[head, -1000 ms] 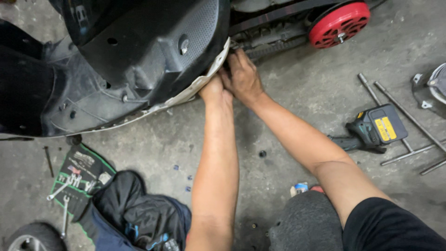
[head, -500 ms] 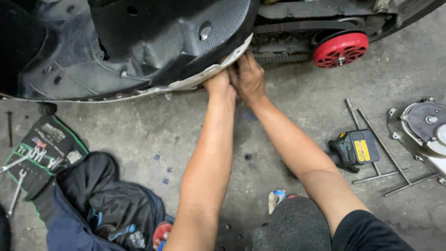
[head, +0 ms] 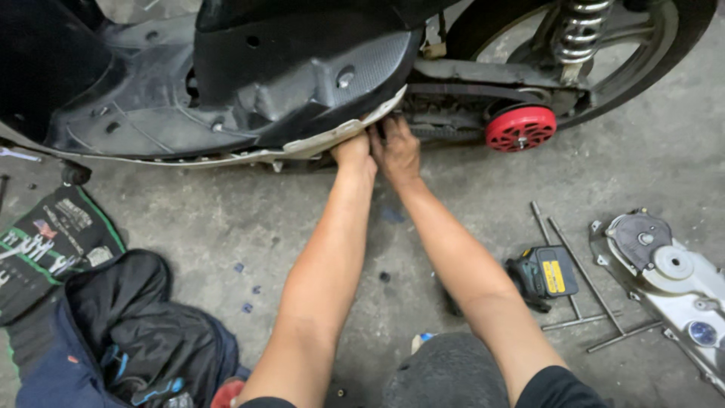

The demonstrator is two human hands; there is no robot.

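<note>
Both arms reach forward under a scooter parked on a concrete floor (head: 226,219). Left hand (head: 353,151) presses up against the pale lower edge of the black body panel (head: 302,83), fingers tucked out of sight beneath it; cannot tell how far they are curled or what they hold. Right hand (head: 396,147) sits just beside it, touching, fingers bent and reaching into the gap by the drive belt (head: 445,130); grip hidden too. Red round pulley (head: 520,128) lies to the right of the hands, below the shock spring (head: 578,30) and rear wheel (head: 649,53). On the floor to the right: a black-and-yellow power tool (head: 545,276), long metal rods (head: 578,264), a grey engine cover (head: 664,276). To the left: a dark tool bag (head: 128,325) and a wrench roll (head: 49,245).
</note>
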